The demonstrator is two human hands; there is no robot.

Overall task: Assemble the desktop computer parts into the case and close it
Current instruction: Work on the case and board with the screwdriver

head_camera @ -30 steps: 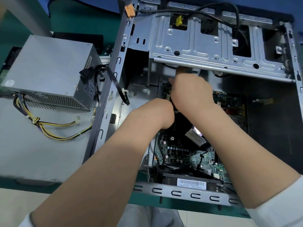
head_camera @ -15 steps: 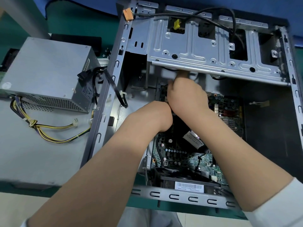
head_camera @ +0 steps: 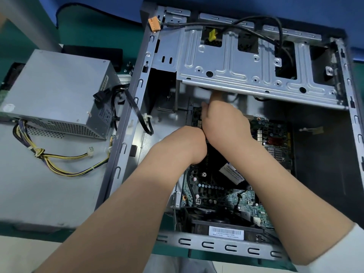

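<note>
Motherboard [head_camera: 239,196] lies flat on the floor of the open case [head_camera: 126,123], and both hands work over its far-left part. The right hand [head_camera: 226,120] is knuckles up, its fingers curled downward toward the board's far edge, with one finger stretched forward under the lip of the metal drive cage [head_camera: 246,66]; what the fingers pinch, if anything, cannot be told because the hand hides them. The left hand [head_camera: 187,144] touches the right at the wrist and is bent down into the case, its fingers out of sight, so its grip cannot be told either. A black fan [head_camera: 222,223] with a barcode label sits at the board's near edge, against the case's near wall. An orange connector [head_camera: 154,25] hangs at the case's far-left corner, and a yellow connector [head_camera: 213,35] shows through a cutout in the cage. The case rests on a green table [head_camera: 98,30]. Just left of it lies a grey side panel [head_camera: 39,184], carrying the power supply [head_camera: 57,91] on its far part, with yellow and black wires [head_camera: 59,160] trailing toward the case.
</note>
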